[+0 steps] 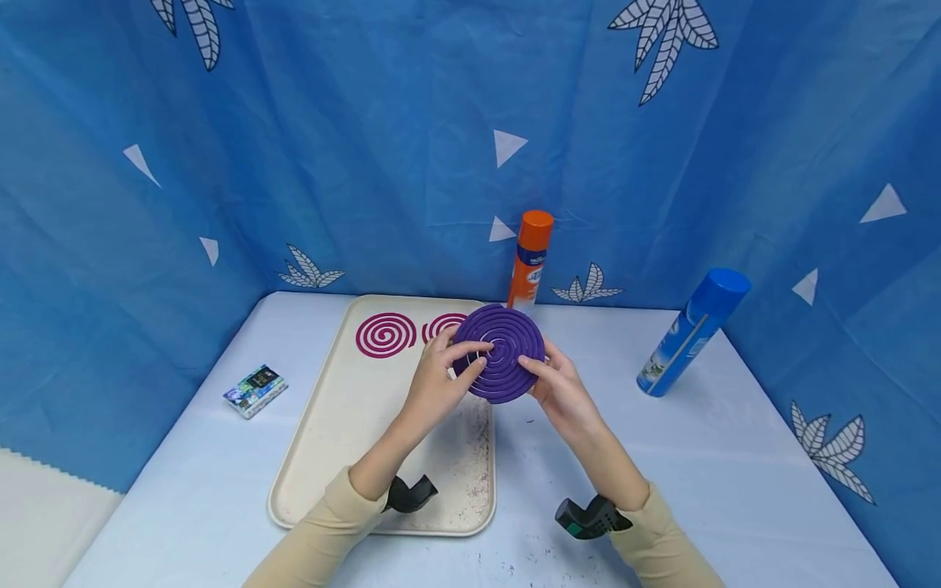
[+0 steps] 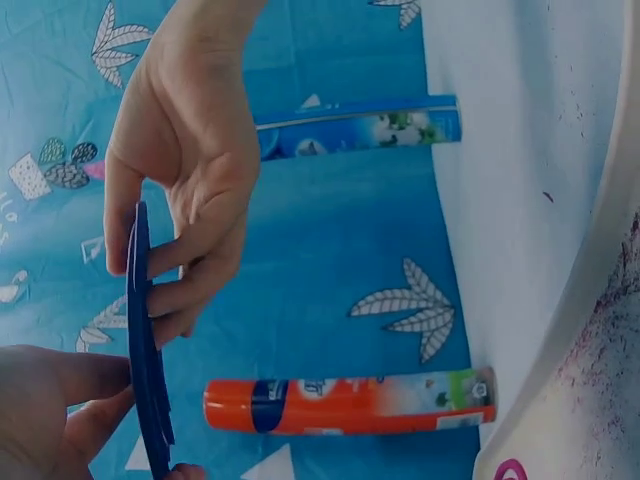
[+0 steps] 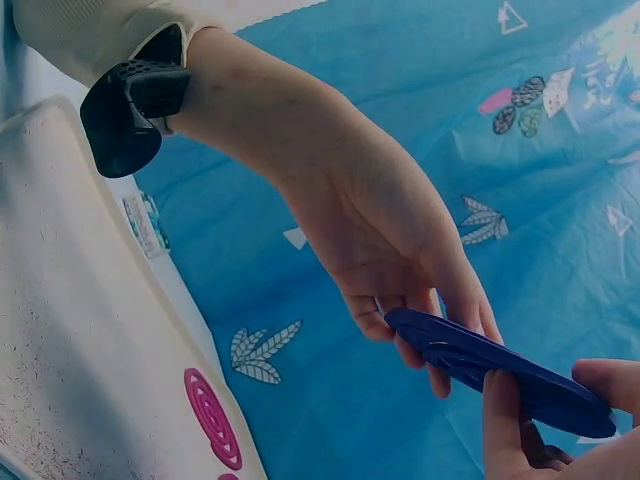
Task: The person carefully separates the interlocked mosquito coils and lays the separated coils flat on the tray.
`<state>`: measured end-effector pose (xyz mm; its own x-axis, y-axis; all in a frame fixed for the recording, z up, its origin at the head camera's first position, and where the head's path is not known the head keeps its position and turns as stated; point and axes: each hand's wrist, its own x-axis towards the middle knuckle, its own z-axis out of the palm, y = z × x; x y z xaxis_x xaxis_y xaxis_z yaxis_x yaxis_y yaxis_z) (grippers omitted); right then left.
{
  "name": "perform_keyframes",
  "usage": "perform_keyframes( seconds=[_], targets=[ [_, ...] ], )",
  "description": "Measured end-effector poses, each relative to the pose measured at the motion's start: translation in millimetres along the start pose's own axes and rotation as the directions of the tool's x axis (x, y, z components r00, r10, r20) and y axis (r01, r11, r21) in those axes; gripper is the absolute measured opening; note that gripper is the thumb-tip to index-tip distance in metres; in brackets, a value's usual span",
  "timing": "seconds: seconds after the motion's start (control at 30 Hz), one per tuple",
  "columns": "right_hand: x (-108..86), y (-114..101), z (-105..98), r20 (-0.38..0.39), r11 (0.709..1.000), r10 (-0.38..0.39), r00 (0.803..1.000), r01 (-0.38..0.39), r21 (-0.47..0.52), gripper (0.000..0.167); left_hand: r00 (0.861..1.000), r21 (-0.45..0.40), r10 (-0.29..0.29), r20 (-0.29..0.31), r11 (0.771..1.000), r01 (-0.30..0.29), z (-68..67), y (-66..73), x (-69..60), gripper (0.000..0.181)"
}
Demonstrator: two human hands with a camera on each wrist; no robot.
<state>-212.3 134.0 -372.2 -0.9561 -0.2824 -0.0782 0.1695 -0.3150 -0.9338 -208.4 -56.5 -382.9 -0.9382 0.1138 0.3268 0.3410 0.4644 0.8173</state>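
Both hands hold up a purple mosquito coil (image 1: pixel 500 392), a flat disc of tight spirals, above the right edge of the tray. My left hand (image 1: pixel 434 384) grips its left side, with thumb and index finger on the front face near the centre. On the other side my right hand (image 1: pixel 562 388) pinches the rim, thumb in front and fingers behind. Edge-on in the left wrist view, the disc (image 2: pixel 145 350) looks layered. A pink-red coil (image 1: pixel 385 335) lies at the tray's far left, and a second pink-red coil (image 1: pixel 441 322) beside it is partly hidden by the left hand.
The cream tray (image 1: pixel 323 457) has dark crumbs along its right side. An orange spray can (image 1: pixel 531 261) stands behind the hands; a blue spray can (image 1: pixel 691 331) stands at the right. A small patterned box (image 1: pixel 255 391) lies left of the tray. Blue curtain (image 1: pixel 412 147) surrounds the table.
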Motion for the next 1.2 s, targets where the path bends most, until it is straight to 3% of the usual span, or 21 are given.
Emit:
perform_keyframes(
  seconds=[0.13,0.33,0.43,0.57,0.63,0.73,0.83,1.1,1.17,1.2],
  targets=[
    [0.4,1.1,-2.4,0.040,0.999,-0.008,0.999,0.006,0.037,0.053,1.000,0.010,-0.001,-0.016,1.000,0.001,-2.4,-0.6,1.3,0.022],
    [-0.2,2.3,-3.6,0.083,0.998,0.020,0.996,-0.026,0.063,0.051,0.997,0.127,0.068,-0.041,0.990,-0.063,-0.4,-2.7,0.0,0.022],
    [-0.5,1.7,-3.9,0.098,0.997,0.031,0.995,-0.038,0.074,0.050,0.994,0.126,0.083,-0.065,0.989,-0.074,2.6,-3.7,-0.6,0.023],
    [-0.9,0.0,-3.8,0.072,0.999,0.014,0.997,-0.017,0.041,0.050,0.997,-0.020,0.031,-0.077,0.999,-0.032,4.4,-6.9,0.4,0.024],
    [-1.1,-0.9,-4.3,0.035,1.000,-0.013,0.999,0.013,0.000,0.048,0.997,-0.137,-0.035,-0.068,0.990,0.025,0.4,-4.7,1.8,0.025],
    [-1.1,-2.3,-6.2,-0.010,0.998,-0.040,0.999,0.039,-0.045,0.045,0.988,-0.340,-0.153,-0.031,0.931,0.134,-6.9,-7.9,6.4,0.029],
    [-1.0,-3.5,-8.7,-0.017,0.998,-0.046,0.999,0.045,-0.054,0.044,0.966,-0.493,-0.254,0.035,0.837,0.238,-12.7,-13.9,12.1,0.034],
    [-0.6,-3.7,-9.1,0.014,0.998,-0.065,0.998,0.065,-0.013,0.046,0.920,-0.712,-0.343,0.188,0.598,0.368,-19.7,-16.6,18.4,0.048],
    [-0.6,-3.6,-8.7,0.017,0.998,-0.069,0.997,0.069,0.008,0.047,0.915,-0.738,-0.352,0.196,0.562,0.374,-20.4,-16.2,19.2,0.051],
    [-0.6,-3.6,-8.5,0.020,0.997,-0.068,0.997,0.068,0.020,0.047,0.915,-0.743,-0.355,0.193,0.556,0.373,-20.8,-16.0,19.4,0.053]
  ],
)
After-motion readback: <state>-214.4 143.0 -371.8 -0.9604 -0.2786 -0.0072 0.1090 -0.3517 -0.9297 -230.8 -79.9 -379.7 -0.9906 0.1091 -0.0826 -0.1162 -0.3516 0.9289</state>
